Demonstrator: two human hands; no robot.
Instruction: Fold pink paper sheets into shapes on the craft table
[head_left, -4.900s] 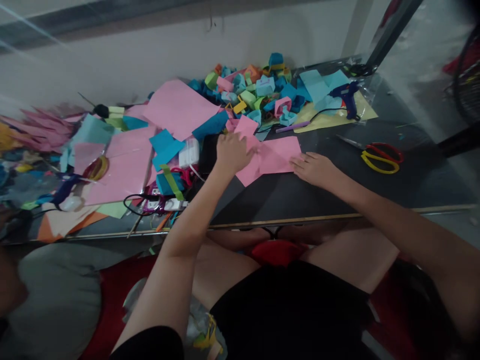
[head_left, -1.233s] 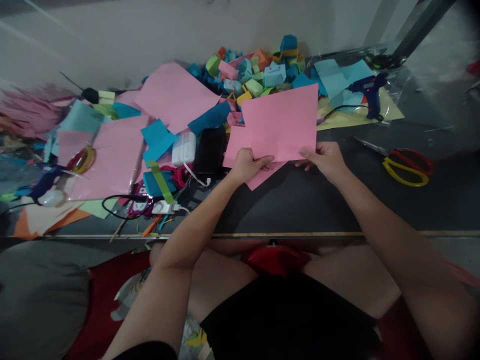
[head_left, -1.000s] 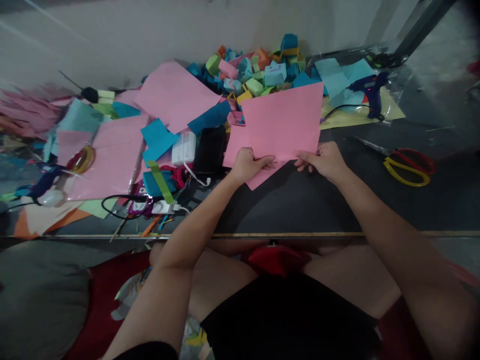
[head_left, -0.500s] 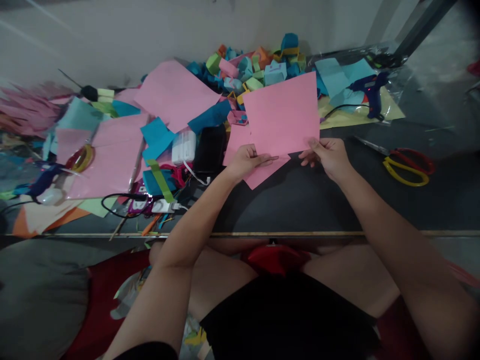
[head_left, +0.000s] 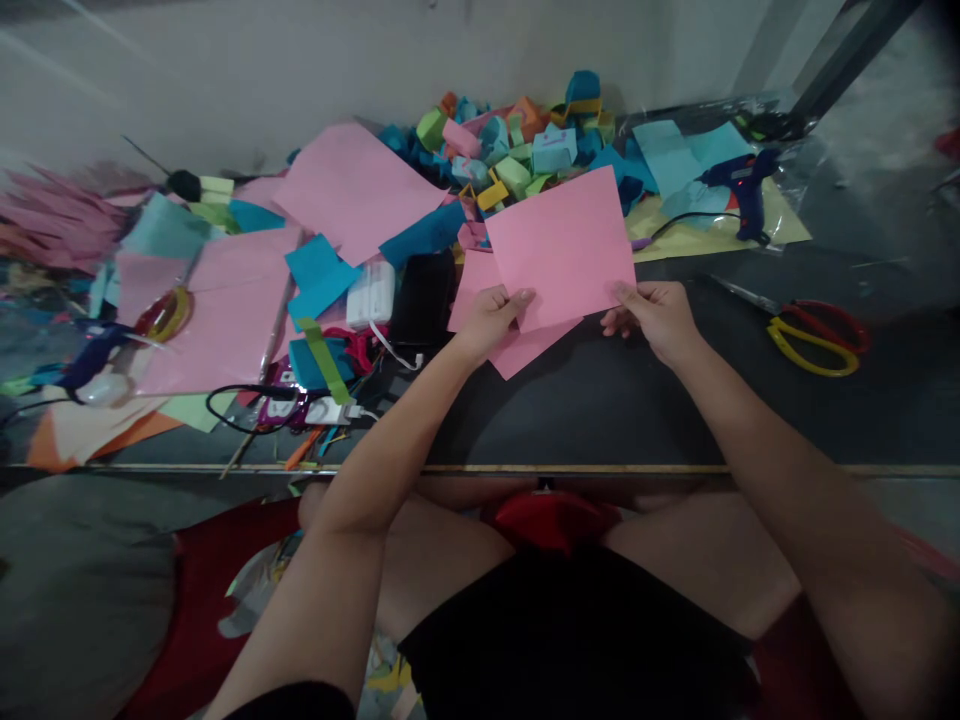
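Note:
Between my two hands is a pink sheet of paper (head_left: 562,250), held up at a tilt over the dark table. My left hand (head_left: 491,322) pinches its lower left corner, thumb on top. The lower right corner is gripped between thumb and fingers of my right hand (head_left: 651,312). Beneath it, another pink sheet (head_left: 517,357) lies on the table, partly covered by the held one and by my left hand. To the right of my right hand rest scissors (head_left: 814,335) with one red and one yellow handle.
Folded paper pieces (head_left: 517,150) are heaped against the wall. A blue glue gun (head_left: 746,195) lies back right, another glue gun (head_left: 94,355) far left. A black phone (head_left: 422,300), a white charger (head_left: 370,293), cables and a large pink sheet (head_left: 360,190) crowd the left side.
The held sheet has dropped lower and leans back more. My left thumb now lies over its corner, where before it was below the sheet's edge.

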